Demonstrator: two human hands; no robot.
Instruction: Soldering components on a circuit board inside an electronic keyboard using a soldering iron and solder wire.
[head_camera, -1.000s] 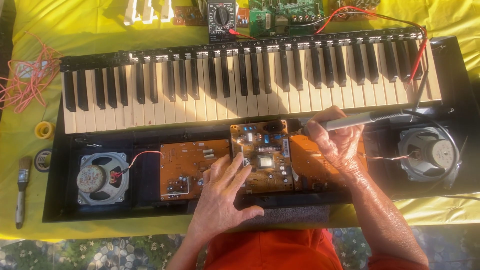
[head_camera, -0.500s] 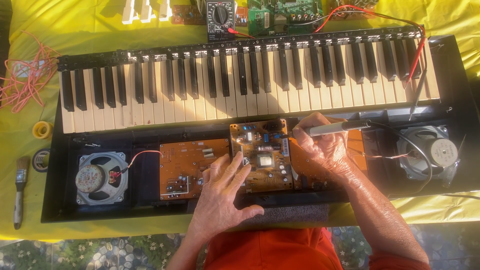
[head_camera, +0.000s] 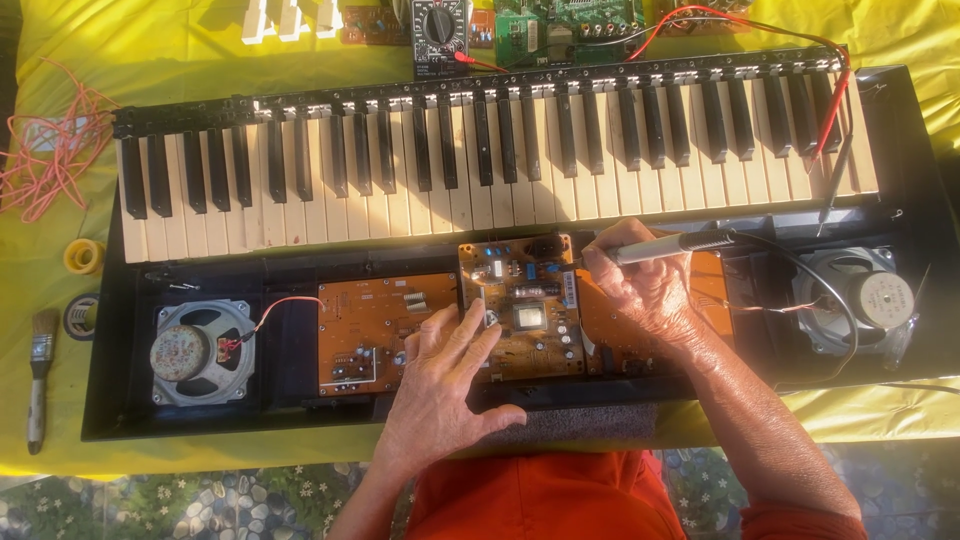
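An opened electronic keyboard (head_camera: 500, 150) lies on a yellow cloth, its lower case showing brown circuit boards. My left hand (head_camera: 440, 385) rests flat on the lower edge of the middle circuit board (head_camera: 525, 300), fingers spread, holding it down. My right hand (head_camera: 645, 290) grips a grey soldering iron (head_camera: 680, 243) like a pen, its tip pointing left at the board's upper right corner. The iron's black cord (head_camera: 810, 290) loops to the right over the case.
A round speaker (head_camera: 200, 350) sits at the left of the case, another speaker (head_camera: 860, 300) at the right. A left circuit board (head_camera: 375, 330) lies beside my left hand. A brush (head_camera: 40, 375), tape rolls (head_camera: 82, 256), pink wires (head_camera: 45, 160), a multimeter (head_camera: 438, 30) and a green board (head_camera: 575, 20) surround the keyboard.
My right hand with the soldering iron has shifted slightly left, toward the middle board's upper right corner. My left hand has stayed in place.
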